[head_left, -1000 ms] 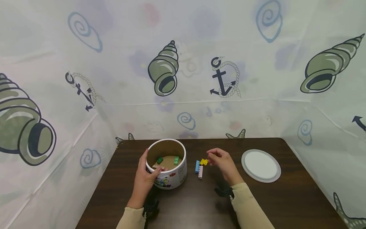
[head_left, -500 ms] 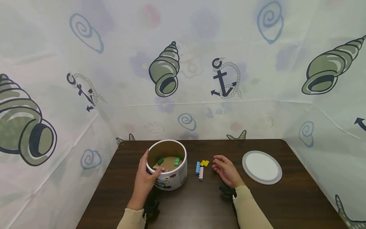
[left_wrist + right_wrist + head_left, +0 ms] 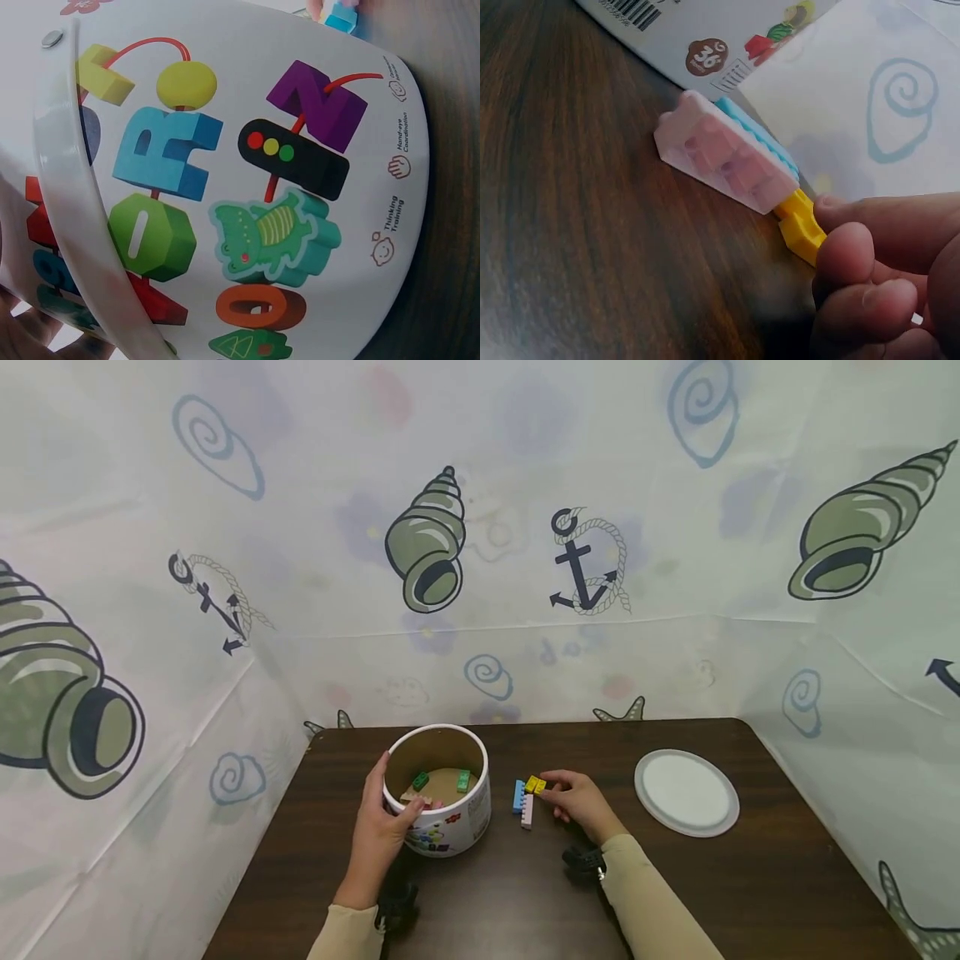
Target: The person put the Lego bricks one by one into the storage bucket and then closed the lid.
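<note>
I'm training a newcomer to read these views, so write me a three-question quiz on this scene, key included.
1. Which hand holds the printed white tub by its side?

2. Which colour of brick is closest to the fingers of the right hand?
A. Pink
B. Yellow
C. Light blue

3. True or false: the round white disc lies on the table, apart from the tub.

Key
1. The left hand, with its thumb over the rim.
2. B: the fingertips are at the yellow bricks.
3. True: bare table shows between the two.
</note>
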Demonstrator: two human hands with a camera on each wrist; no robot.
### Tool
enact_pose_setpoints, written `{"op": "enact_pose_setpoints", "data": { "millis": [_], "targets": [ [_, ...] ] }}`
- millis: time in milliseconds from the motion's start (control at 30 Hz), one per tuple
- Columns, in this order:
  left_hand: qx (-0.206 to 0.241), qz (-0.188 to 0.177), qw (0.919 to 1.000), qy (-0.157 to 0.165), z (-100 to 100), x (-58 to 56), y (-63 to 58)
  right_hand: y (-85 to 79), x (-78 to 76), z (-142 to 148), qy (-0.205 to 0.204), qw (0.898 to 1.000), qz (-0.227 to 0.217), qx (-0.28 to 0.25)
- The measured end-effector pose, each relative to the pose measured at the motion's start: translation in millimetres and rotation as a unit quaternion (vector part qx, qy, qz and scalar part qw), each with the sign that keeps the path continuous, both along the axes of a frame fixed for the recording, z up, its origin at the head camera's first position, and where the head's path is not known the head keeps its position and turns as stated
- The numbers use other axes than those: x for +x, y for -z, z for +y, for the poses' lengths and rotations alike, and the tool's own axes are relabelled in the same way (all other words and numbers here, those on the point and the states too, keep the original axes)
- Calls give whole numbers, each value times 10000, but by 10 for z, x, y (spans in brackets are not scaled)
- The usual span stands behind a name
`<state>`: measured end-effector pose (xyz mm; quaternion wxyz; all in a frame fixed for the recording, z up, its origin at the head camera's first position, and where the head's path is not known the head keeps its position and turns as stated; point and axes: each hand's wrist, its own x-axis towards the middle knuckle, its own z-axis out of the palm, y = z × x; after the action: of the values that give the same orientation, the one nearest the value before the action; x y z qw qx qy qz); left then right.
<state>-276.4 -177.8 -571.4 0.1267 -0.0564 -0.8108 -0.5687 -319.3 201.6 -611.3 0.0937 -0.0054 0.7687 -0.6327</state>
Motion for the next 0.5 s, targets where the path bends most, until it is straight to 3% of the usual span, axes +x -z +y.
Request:
{"op": "enact_pose_setpoints", "data": {
  "millis": [300,500],
  "targets": [
    [87,-4,10000,43,-4,12,-6,-20,-26,-43,130,9997,3,194],
    [44,46,10000,23,-8,16,-4,17,-30,-105,412,9969,-7,673]
  ]
}}
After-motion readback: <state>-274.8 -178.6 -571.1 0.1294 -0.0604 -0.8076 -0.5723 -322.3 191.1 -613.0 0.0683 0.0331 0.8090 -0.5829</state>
